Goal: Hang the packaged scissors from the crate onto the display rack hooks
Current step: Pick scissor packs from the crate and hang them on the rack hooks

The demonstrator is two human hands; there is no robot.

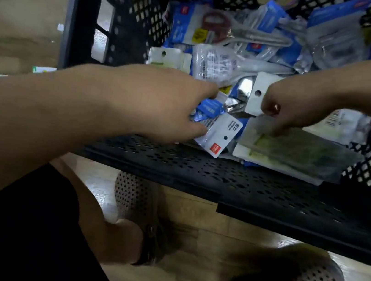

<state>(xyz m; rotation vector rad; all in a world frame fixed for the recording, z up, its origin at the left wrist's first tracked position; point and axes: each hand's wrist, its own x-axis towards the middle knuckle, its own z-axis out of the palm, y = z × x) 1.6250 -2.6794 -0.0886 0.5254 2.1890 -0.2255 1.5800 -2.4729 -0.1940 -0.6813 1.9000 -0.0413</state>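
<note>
I am reaching both hands into the black perforated crate (199, 166), where the packaged scissors are lying in a loose heap. My left hand (161, 103) is closing on a white-and-blue pack (223, 131) with a red logo at its corner. My thumb is pressing it from below and my fingers are curling over it from above, so the pack is sticking out just past my fingertips toward the crate's near wall.

My right hand (293, 106) is pinching the white card top (257, 91) of another pack. Its hang hole is showing just beside my thumb, and shiny foil is peeking out between my two hands. Directly under my right fingers a green-tinted pack (298, 152) is lying flat on the heap.

Well beyond both sets of fingertips, toward the far wall, a red-handled scissors pack (220, 27) is resting among more blue-and-white packs. Below the crate, near my wrists, my perforated shoes (133, 195) are standing on the wooden floor (187, 249).
</note>
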